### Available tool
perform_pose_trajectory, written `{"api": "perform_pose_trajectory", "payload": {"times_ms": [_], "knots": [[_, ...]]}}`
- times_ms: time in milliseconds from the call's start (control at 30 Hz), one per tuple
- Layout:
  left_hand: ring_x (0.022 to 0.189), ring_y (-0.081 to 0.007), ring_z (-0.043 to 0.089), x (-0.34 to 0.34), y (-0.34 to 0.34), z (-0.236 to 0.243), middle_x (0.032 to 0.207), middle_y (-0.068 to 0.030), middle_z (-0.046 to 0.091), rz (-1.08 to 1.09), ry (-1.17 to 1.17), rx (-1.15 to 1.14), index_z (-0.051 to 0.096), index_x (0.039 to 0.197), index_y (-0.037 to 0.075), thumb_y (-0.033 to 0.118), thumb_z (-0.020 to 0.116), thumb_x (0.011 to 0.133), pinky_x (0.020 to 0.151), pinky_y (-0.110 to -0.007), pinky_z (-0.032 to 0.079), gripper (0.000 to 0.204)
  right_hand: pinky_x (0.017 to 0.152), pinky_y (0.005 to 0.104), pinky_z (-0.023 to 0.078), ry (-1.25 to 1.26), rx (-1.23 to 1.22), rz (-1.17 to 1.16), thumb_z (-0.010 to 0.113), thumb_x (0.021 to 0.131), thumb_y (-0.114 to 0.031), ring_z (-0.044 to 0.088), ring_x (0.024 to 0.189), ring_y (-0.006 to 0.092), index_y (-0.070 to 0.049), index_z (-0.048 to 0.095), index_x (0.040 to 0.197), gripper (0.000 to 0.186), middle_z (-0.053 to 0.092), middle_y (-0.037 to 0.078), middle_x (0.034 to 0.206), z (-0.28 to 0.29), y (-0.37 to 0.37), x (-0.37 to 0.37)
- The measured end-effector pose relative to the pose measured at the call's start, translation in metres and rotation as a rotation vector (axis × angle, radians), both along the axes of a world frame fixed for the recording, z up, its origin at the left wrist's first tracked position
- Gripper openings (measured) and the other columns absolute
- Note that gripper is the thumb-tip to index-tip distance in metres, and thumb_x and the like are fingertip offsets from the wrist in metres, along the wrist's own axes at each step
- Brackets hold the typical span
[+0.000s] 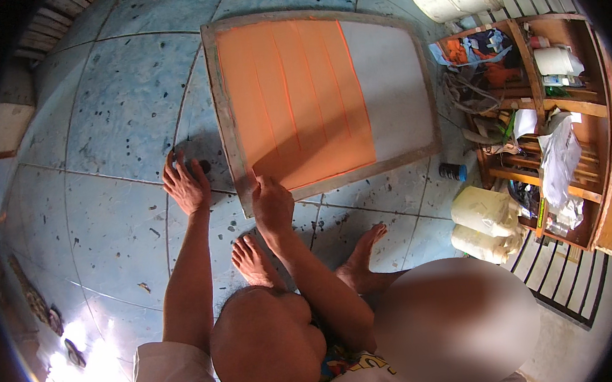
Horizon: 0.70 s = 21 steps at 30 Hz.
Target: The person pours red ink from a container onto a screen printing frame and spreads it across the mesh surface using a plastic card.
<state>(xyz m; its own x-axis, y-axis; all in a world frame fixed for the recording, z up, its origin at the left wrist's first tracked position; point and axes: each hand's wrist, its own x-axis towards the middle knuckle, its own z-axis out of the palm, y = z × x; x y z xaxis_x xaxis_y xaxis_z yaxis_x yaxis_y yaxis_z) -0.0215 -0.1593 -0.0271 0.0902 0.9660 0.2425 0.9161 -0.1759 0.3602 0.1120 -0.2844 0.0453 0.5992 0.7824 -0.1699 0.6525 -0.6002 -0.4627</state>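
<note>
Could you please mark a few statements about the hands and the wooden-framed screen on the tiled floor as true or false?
1. The left hand rests flat on the blue tiled floor. True.
2. The right hand touches the near edge of the wooden-framed screen. True.
3. The orange coating covers the whole screen. False: a pale strip on the right is bare.
4. The wooden shelf unit stands left of the screen. False: it is to the right.

1. Small home workshop, likely screen printing: wooden-framed mesh screen (321, 95) lies flat on blue tiled floor (105, 119).
2. Cluttered wooden shelf (561, 126) with rags and bottles.
3. Plastic jerrycans (487, 225) beside it.
</note>
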Motion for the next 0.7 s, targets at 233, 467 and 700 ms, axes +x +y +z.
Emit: {"api": "perform_pose_trajectory", "payload": {"times_ms": [233,467,700], "knots": [[0.138,-0.0345,0.043,0.000,0.000,0.001,0.155,-0.0088,0.046,0.004,0.003,-0.008,0.055,0.142,0.016,0.033,0.058,0.103,0.110,-0.052,0.036,0.043,0.070,0.0479,0.056,-0.026,0.238,0.012,0.067,0.092,-0.012,0.071,0.081,0.0362,-0.011,0.072,0.101,0.011,0.071,0.015,0.087,0.014,-0.003,0.030],[0.139,-0.0337,0.044,0.002,-0.001,0.004,0.153,-0.0091,0.047,0.002,-0.015,0.008,0.055,0.142,0.015,0.033,0.059,0.101,0.111,-0.051,0.035,0.045,0.075,0.0461,0.054,-0.083,0.163,0.228,0.063,0.091,-0.010,0.069,0.085,0.0335,-0.009,0.070,0.095,0.008,0.069,0.012,0.085,0.053,0.008,0.079],[0.140,-0.0328,0.042,0.004,-0.002,0.008,0.153,-0.0081,0.046,0.012,-0.033,-0.018,0.053,0.142,0.015,0.033,0.061,0.100,0.111,-0.051,0.034,0.046,0.078,0.0447,0.053,-0.079,0.278,0.462,0.061,0.087,-0.009,0.067,0.086,0.0319,-0.007,0.069,0.092,0.009,0.069,0.011,0.086,0.056,0.015,0.090]]}}
